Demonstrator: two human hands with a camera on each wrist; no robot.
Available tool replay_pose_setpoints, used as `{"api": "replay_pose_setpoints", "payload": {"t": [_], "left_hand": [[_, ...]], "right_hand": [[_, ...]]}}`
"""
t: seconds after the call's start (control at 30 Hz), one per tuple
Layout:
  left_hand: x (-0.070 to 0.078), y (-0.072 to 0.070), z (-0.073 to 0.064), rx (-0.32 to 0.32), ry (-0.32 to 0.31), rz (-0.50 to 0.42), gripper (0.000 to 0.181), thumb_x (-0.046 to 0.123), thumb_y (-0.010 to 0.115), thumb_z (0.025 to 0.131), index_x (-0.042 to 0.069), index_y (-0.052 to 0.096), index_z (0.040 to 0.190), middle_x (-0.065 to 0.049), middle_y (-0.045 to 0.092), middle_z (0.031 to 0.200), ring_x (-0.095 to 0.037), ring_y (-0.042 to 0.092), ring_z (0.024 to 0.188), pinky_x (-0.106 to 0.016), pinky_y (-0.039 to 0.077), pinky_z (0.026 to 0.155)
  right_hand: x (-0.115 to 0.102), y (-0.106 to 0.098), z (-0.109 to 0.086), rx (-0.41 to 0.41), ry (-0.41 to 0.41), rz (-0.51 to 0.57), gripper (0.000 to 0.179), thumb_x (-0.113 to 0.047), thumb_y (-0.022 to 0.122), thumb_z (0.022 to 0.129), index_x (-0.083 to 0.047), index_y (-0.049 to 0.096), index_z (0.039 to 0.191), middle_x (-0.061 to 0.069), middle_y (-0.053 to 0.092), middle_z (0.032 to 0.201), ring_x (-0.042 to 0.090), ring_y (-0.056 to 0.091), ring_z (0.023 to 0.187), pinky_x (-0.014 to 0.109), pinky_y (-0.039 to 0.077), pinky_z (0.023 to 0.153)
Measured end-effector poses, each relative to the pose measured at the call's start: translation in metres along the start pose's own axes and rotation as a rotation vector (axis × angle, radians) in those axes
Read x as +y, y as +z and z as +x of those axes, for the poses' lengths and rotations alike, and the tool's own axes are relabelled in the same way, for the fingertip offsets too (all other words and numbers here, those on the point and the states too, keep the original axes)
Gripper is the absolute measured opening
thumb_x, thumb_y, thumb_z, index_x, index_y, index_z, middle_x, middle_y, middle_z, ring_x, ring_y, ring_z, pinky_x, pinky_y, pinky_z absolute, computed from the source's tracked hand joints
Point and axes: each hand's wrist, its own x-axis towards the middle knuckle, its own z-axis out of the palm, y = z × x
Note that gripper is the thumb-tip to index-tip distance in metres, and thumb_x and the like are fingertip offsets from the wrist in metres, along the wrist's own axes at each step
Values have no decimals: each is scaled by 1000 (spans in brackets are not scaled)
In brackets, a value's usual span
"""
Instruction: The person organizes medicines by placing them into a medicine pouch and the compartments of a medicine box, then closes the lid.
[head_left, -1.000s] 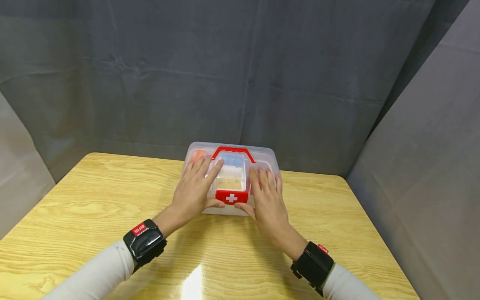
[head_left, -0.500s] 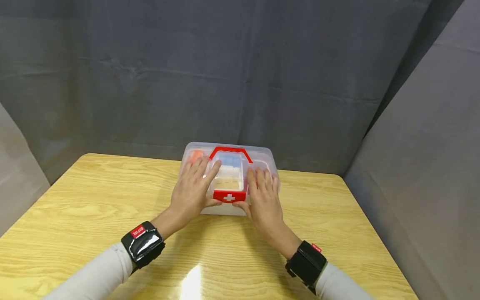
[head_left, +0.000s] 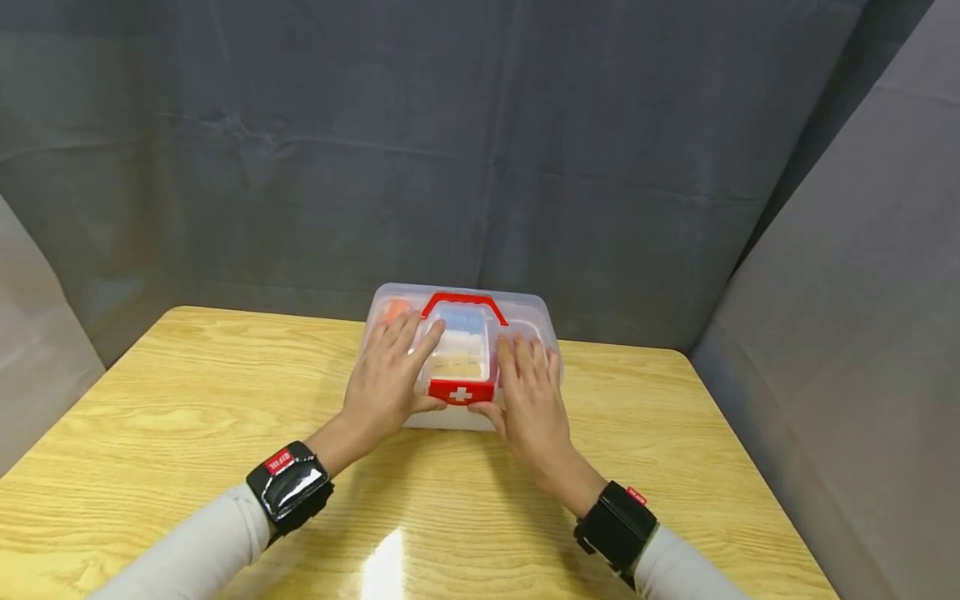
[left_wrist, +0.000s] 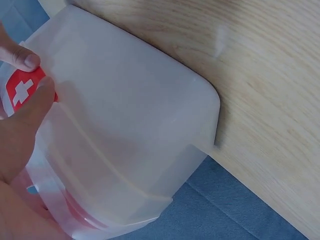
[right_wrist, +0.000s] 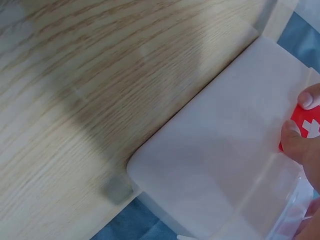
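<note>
A translucent plastic first-aid box [head_left: 465, 421] stands at the back middle of the table in the head view. Its red handle [head_left: 465, 298] lies against the lid, and a red latch [head_left: 442, 392] with a white cross is at the front. My left hand [head_left: 378, 379] rests on the lid's left part, fingers extended, its thumb [left_wrist: 37, 102] at the latch. On the right part, my right hand [head_left: 536, 408] lies likewise, its thumb [right_wrist: 294, 137] on the latch's other end. Orange, blue, white and yellowish contents show dimly through the lid.
The wood-grain table [head_left: 247, 375] extends to both sides of the box and in front of it. A dark grey curtain [head_left: 375, 167] hangs right behind, and a paler grey cloth [head_left: 840, 333] borders the right side.
The red latch's lower edge sits slightly higher under the thumbs than a second ago. Both hands otherwise keep their places on the lid, and the box stays put.
</note>
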Motion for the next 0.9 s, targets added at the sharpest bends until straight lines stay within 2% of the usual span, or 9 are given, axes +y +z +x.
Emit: {"api": "replay_pose_setpoints", "payload": {"t": [0.17,0.53,0.77,0.9], "left_hand": [[-3,7,4,-21,-7,-9,108,49,97,58,11,52,148,-23,55,145,-40,51,136,-56,36,116],[-13,24,25,-61,-62,2,107,47,97,59,13,51,148,-22,54,147,-39,49,139,-55,34,117],[-17,25,34,-112,-84,-6,108,49,96,61,12,47,151,-21,50,151,-38,45,142,-54,32,120],[-20,22,35,-133,-57,-27,108,48,95,64,10,46,152,-23,49,151,-41,44,142,-55,29,121]], "right_hand": [[6,7,2,-9,9,26,95,-42,85,77,-3,38,150,21,45,150,41,37,141,64,25,117],[21,21,24,18,46,108,94,-37,89,74,-6,43,150,18,47,150,39,37,142,62,23,119],[26,24,33,-57,85,87,97,-42,86,76,-9,38,153,16,43,154,37,33,145,60,19,122],[26,22,36,-110,91,57,99,-47,84,78,-10,34,156,17,40,157,37,31,146,60,18,122]]}}
